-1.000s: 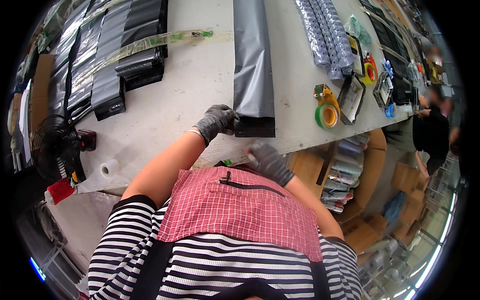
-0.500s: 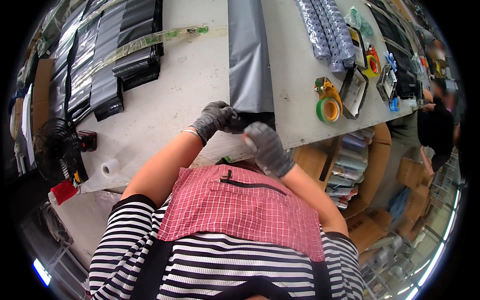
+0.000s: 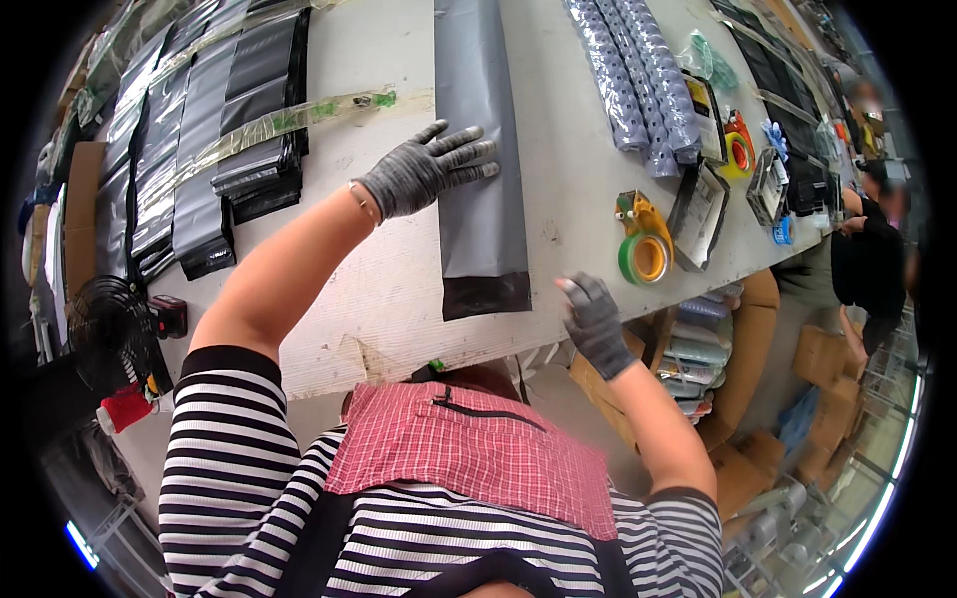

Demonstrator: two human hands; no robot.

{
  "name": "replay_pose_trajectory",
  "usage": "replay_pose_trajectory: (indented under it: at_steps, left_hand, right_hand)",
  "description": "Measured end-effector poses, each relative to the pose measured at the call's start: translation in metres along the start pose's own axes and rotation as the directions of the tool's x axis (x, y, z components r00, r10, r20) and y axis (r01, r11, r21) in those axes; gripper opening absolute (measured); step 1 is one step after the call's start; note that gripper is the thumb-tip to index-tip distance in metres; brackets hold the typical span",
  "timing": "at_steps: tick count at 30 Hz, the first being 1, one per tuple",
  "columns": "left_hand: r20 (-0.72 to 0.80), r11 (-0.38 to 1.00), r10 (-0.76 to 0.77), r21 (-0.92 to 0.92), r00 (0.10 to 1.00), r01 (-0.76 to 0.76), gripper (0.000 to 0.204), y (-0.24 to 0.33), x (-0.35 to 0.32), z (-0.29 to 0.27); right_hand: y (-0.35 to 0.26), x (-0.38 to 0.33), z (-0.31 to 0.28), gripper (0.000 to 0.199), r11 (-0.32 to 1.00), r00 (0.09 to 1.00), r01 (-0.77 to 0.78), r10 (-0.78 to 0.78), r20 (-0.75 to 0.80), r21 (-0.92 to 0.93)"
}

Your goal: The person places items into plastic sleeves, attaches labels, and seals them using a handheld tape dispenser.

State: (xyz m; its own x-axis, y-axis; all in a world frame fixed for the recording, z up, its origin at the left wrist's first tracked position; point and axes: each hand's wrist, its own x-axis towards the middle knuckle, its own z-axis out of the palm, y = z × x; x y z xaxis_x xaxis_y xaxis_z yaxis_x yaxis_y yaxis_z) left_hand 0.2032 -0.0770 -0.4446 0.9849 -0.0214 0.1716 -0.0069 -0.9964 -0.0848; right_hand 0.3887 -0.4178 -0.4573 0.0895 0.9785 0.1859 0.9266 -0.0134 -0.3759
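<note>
A long grey plastic mailing bag [image 3: 483,234] with a black end strip lies flat on the table, its near end close to the front edge. My left hand [image 3: 424,171], in a grey glove, rests on the bag's left side with its fingers spread across it. Off to the right of the bag, my right hand [image 3: 595,321], also gloved, hovers by the table's front edge, apart from the bag. Its fingers are partly bent and a bare fingertip shows; nothing is seen in it.
Stacks of grey and black bags [image 3: 204,164] lie at left, bound with clear tape. Rolled bubble wrap [image 3: 638,90], a tape dispenser [image 3: 646,239] and open boxes [image 3: 701,214] stand at right. A black fan [image 3: 112,334] is at far left; another person [image 3: 867,244] stands at far right.
Both hands have let go of the bag's near end. My left hand has moved up onto the bag and spread out; my right has drawn away to the right. The bag's black end now lies flat.
</note>
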Motion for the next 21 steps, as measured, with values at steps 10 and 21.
replay_pose_trajectory:
  at_steps: [10,21]
  left_hand:
    - [-0.038,0.974,0.067,-0.214,0.997,-0.074,0.05,-0.014,0.001,0.018]
    - [0.593,-0.396,-0.761,-0.745,0.263,0.536,0.026,0.143,-0.107,0.016]
  right_hand:
    - [-0.003,0.098,0.03,0.019,0.875,0.929,0.351,-0.281,-0.24,0.334]
    - [-0.045,0.145,0.048,0.022,0.697,0.87,-0.37,0.491,-0.033,0.615]
